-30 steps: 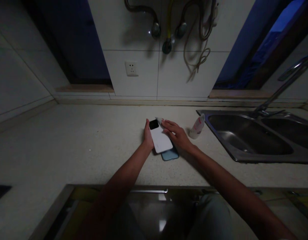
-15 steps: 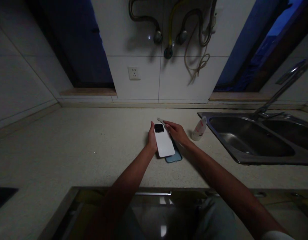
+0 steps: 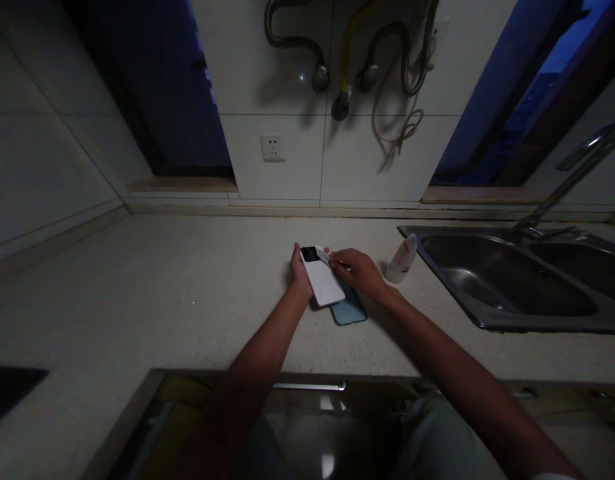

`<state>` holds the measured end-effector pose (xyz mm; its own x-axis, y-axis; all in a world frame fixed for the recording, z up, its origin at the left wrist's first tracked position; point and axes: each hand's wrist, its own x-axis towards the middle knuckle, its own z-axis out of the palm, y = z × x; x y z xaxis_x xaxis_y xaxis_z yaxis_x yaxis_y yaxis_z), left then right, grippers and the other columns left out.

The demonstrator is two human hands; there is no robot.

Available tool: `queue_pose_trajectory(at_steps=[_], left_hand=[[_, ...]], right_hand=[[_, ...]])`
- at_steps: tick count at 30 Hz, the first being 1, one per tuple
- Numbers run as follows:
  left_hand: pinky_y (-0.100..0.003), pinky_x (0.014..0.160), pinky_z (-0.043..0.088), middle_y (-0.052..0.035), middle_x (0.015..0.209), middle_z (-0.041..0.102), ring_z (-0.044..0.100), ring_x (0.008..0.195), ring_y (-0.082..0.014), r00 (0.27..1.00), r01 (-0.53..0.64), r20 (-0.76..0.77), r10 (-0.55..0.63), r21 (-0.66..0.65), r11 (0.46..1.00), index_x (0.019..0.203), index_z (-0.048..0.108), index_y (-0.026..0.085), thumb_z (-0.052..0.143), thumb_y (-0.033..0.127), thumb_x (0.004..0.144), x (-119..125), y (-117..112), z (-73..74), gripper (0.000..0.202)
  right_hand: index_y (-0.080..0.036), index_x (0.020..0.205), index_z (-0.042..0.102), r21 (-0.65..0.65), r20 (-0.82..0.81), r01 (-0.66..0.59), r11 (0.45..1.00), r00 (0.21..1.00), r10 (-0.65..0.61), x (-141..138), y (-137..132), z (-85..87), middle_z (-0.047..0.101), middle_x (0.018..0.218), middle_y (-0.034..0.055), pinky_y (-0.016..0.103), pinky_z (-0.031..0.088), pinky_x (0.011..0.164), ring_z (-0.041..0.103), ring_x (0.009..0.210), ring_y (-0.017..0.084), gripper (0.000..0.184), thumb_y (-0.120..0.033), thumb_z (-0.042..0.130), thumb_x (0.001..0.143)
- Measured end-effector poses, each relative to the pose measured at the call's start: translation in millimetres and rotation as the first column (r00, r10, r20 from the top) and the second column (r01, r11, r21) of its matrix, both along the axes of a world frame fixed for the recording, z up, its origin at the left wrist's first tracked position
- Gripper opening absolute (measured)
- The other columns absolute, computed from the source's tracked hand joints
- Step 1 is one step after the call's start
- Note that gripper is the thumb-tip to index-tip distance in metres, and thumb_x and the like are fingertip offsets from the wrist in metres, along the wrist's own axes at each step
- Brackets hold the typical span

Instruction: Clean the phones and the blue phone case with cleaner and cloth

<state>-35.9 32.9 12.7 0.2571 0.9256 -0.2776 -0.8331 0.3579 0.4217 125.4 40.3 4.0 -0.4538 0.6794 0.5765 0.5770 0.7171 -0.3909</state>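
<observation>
My left hand (image 3: 300, 272) is closed around the left side of a white phone (image 3: 323, 281), whose back faces up with its black camera block at the far end. Fingertips show past the phone's far right edge. Between the fingers of my right hand (image 3: 358, 270) is a slim light-coloured stick-like tool (image 3: 324, 256); its tip lies over the phone beside the camera block. I cannot tell whether the tip touches. Partly under the phone, a blue phone case (image 3: 349, 311) rests on the counter. To the right of my right hand stands a small translucent bottle (image 3: 402, 259) with reddish print.
The pale countertop (image 3: 227, 280) runs along a tiled wall with a socket (image 3: 272, 148), and pipes hang above it. At the right is a steel double sink (image 3: 474, 320) with a faucet (image 3: 547, 212). A drawer handle (image 3: 310, 387) shows below the front edge.
The tool's tip has come from beyond the phone's far edge back onto the phone beside the camera block. The phone has shifted slightly left and turned a little, with more of the blue case showing.
</observation>
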Motion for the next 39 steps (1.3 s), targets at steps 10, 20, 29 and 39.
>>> queue_pose_trajectory(at_steps=[10,20,29,39], left_hand=[[-0.033,0.065,0.053,-0.0064,0.073,0.06,0.063,0.064,-0.0197,0.954,-0.298,-0.054,0.294,-0.095,0.95,0.086,0.056,0.017,0.045,0.063,0.09,-10,7,-1.2,0.048],[-0.028,0.062,0.046,-0.0018,0.073,0.057,0.06,0.066,-0.0165,0.907,-0.42,-0.076,0.414,-0.095,0.903,0.081,0.054,0.021,0.054,0.061,0.088,-12,8,0.9,0.041],[-0.027,0.07,0.051,-0.0001,0.069,0.062,0.06,0.064,-0.0137,0.929,-0.368,0.062,0.365,0.047,0.929,0.078,0.059,0.018,0.062,0.04,0.092,-14,10,3.8,0.026],[-0.039,0.103,0.048,-0.0129,0.102,0.073,0.068,0.106,-0.0239,0.975,-0.207,0.123,0.183,0.228,0.951,0.104,0.068,0.012,0.059,0.026,0.092,-9,-1,4.3,0.02]], right_hand=[[-0.017,0.107,0.066,-0.154,-0.021,-0.197,0.968,0.98,0.196,-20,-24,-0.1,0.067,0.099,0.0092,0.034,0.048,0.079,0.061,0.086,0.021,0.031,-0.044,0.055,0.095],[-0.022,0.121,0.062,-0.099,-0.105,-0.348,0.932,0.935,0.338,-27,-34,4.9,0.063,0.114,0.011,0.041,0.048,0.094,0.059,0.107,0.025,0.042,-0.043,0.071,0.086],[-0.019,0.1,0.073,-0.218,-0.383,-0.1,0.971,0.924,0.009,-10,-14,5.9,0.07,0.095,0.0077,0.035,0.054,0.077,0.066,0.084,0.02,0.026,-0.036,0.068,0.08],[-0.018,0.095,0.072,-0.439,-0.687,-0.163,0.884,0.695,-0.213,-10,-2,4.5,0.073,0.092,0.0067,0.036,0.055,0.078,0.068,0.082,0.021,0.039,-0.042,0.079,0.065]])
